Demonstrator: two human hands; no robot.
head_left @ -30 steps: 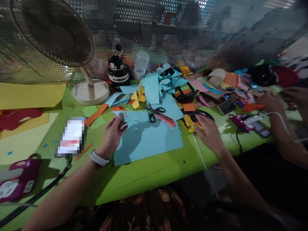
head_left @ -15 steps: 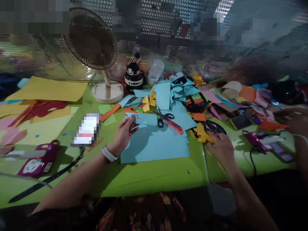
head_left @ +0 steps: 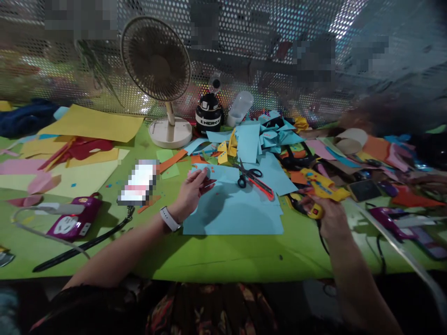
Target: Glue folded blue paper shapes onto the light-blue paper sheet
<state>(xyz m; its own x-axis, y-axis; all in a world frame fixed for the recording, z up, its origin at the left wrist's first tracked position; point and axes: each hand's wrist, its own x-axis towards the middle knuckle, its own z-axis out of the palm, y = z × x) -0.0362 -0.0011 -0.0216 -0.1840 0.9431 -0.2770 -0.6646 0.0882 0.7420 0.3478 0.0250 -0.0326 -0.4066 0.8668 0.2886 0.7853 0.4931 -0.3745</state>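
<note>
My left hand (head_left: 193,190), with a white band on its wrist, is closed in a pinch at the near edge of a small light-blue paper piece (head_left: 225,173) bearing orange marks. Beneath it spreads a larger blue paper sheet (head_left: 240,216), on which the hand's shadow falls. My right hand (head_left: 331,217) grips a yellow glue gun (head_left: 323,185) off to the right. A long pale stick (head_left: 391,239) runs back from the gun, and a dark cord hangs below. Scissors (head_left: 248,173) and a red cutter knife (head_left: 264,188) lie on the blue paper.
A white fan (head_left: 170,132), a black bottle (head_left: 208,113) and a heap of blue scraps (head_left: 274,132) stand along the mesh wall. Phone (head_left: 138,181) and purple power strip (head_left: 75,218) lie left. Another purple strip (head_left: 387,221) and more paper scraps are right.
My right hand has raised the glue gun and turned it, showing its side and the long stick behind. My left hand keeps its pinch. The view has shifted left.
</note>
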